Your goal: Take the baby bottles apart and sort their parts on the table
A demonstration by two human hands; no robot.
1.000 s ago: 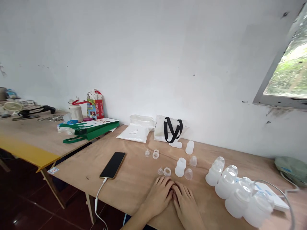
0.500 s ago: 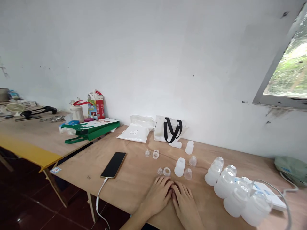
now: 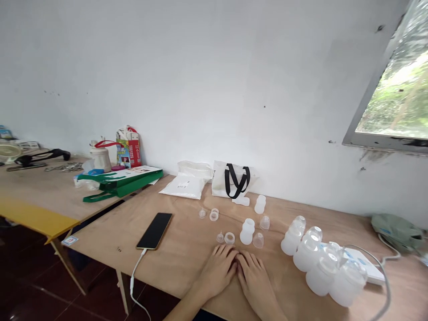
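Observation:
My left hand [image 3: 219, 269] and my right hand [image 3: 252, 274] rest palm down on the table, thumbs and index fingers touching, fingers laid out flat with nothing in them. Just beyond my fingertips lie a clear nipple [image 3: 220, 237] and a ring collar [image 3: 229, 238]. A frosted baby bottle body [image 3: 247, 232] stands close by, with a clear dome cap [image 3: 258, 240] to its right. Farther back are another nipple [image 3: 202, 213], ring [image 3: 214, 215], cap [image 3: 265, 223] and an upright bottle body [image 3: 260, 204]. Another bottle [image 3: 241, 201] lies on its side.
Several capped bottles [image 3: 319, 263] stand in a group at the right, before a white box [image 3: 364, 266] and a cable. A phone [image 3: 154, 231] with a charging cord lies left. A white pouch [image 3: 184, 185], a white bag [image 3: 230, 180] and a green bag [image 3: 130, 180] are behind.
The view has turned slightly to the right, so the things on the table appear shifted left. My hands keep the same flat pose on the table.

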